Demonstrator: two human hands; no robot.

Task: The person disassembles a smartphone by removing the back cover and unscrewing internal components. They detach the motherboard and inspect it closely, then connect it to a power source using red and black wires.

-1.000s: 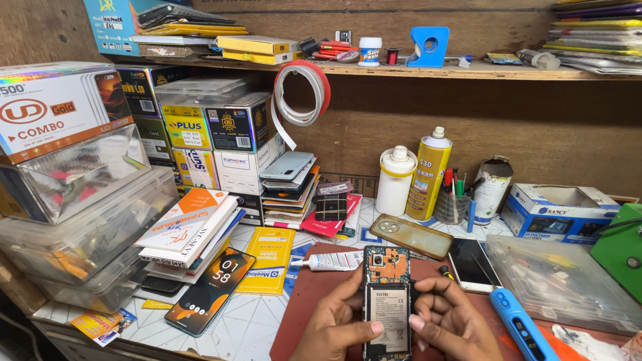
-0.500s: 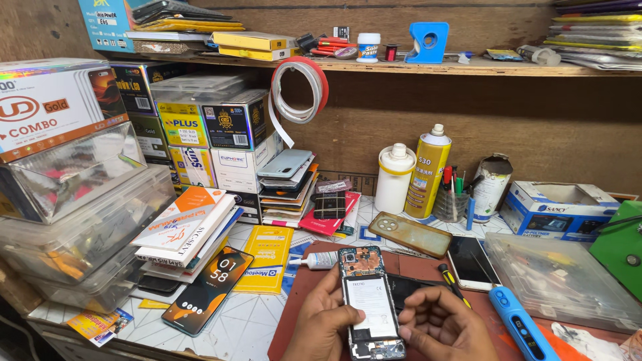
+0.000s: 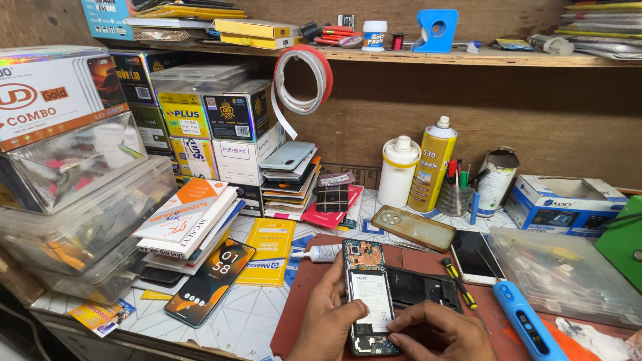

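Opened smartphone (image 3: 366, 297), back cover off, battery exposed — flat on maroon mat (image 3: 307, 294). Left hand (image 3: 328, 317) grips left edge; right hand (image 3: 438, 331) fingertips pressed on battery's lower edge. Step, judged: battery work. Next calls for steady, gentle fingertip pressure — screwdriver (image 3: 459, 283) close by.

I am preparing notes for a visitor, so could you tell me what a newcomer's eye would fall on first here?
First, the opened phone at bottom centre on the reddish mat, held between the left hand and right hand. Next, the yellow spray can standing against the back wall, and the blue tape dispenser on the shelf above.
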